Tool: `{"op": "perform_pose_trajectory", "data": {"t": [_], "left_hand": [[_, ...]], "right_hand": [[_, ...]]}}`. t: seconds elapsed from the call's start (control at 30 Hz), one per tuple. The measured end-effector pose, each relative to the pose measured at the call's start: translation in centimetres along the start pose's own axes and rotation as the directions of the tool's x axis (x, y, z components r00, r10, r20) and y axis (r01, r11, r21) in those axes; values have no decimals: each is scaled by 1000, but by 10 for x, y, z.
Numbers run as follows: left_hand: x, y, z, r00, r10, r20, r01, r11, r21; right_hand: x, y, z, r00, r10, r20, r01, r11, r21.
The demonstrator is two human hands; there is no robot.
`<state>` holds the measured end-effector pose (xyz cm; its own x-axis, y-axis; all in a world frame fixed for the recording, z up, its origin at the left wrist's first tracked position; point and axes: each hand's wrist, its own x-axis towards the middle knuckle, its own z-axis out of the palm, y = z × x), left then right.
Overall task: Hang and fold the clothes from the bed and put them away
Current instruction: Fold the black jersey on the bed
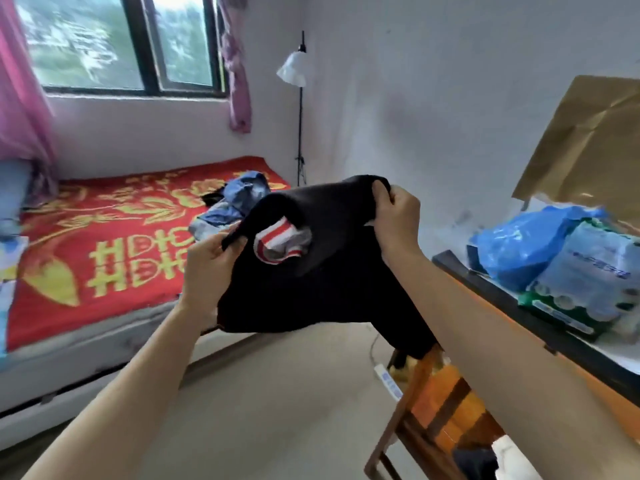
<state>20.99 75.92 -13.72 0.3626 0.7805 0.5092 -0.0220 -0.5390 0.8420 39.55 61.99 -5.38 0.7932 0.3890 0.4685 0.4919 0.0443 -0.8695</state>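
Above the floor beside the bed [104,334], the left hand [207,258] and right hand [398,216] grip a black garment [329,278] still unfolded, while a heap of clothes [235,202] waits on the bed.

The bed [86,358] (under a red-and-yellow blanket [69,237]) carries heaped blue clothes [239,199]; the desk [519,308] bears a blue bag [526,247].

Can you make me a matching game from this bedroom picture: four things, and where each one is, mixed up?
1. black garment
2. blue clothes pile
3. floor lamp
4. blue plastic bag

A. on the bed
B. on the table
C. gripped by the left hand and right hand
D. standing in the corner

Pairs: 1-C, 2-A, 3-D, 4-B.
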Motion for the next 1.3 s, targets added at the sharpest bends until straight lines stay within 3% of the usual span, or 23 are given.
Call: {"op": "perform_pose_trajectory", "data": {"t": [0.1, 0.2, 0.4, 0.57, 0.67, 0.83, 0.93, 1.03, 1.1, 1.23, 1.3], "left_hand": [[23, -14, -57, 996, -35, -86, 45, 991, 124], [54, -28, -114, 987, -54, -149, 79, 983, 164], [121, -42, -201, 991, -77, -114, 100, 972, 212], [171, -49, -252, 982, 7, -190, 63, 931, 360], [192, -59, -269, 982, 38, -184, 46, 900, 433], [214, -84, -267, 974, 44, -222, 83, 841, 534], [241, -93, -253, 981, 49, -189, 84, 771, 631], [278, -97, -232, 989, 60, -134, 57, 682, 729], [301, -99, -219, 988, 66, -142, 65, 653, 755], [346, -112, -195, 976, 86, -198, 117, 559, 821], [361, -117, -190, 972, 81, -222, 148, 525, 838]], "right_hand": [[4, -1, 65, 984, 47, 172, -56, 997, 49], [17, -4, 140, 922, 145, 360, -189, 978, 92], [21, 13, 276, 688, 381, 618, -523, 850, 58], [11, 17, 357, 519, 404, 753, -634, 773, 22], [12, 25, 393, 490, 415, 767, -457, 871, -180], [30, 50, 426, 449, 359, 818, -269, 927, -260], [48, 71, 445, 429, 291, 855, -65, 954, -292], [63, 84, 469, 348, 263, 900, 45, 954, -296], [68, 87, 486, 387, 176, 905, 98, 968, -230], [59, 92, 498, 736, -128, 665, 72, 991, 111], [42, 95, 495, 766, -296, 571, 198, 953, 229]]}}
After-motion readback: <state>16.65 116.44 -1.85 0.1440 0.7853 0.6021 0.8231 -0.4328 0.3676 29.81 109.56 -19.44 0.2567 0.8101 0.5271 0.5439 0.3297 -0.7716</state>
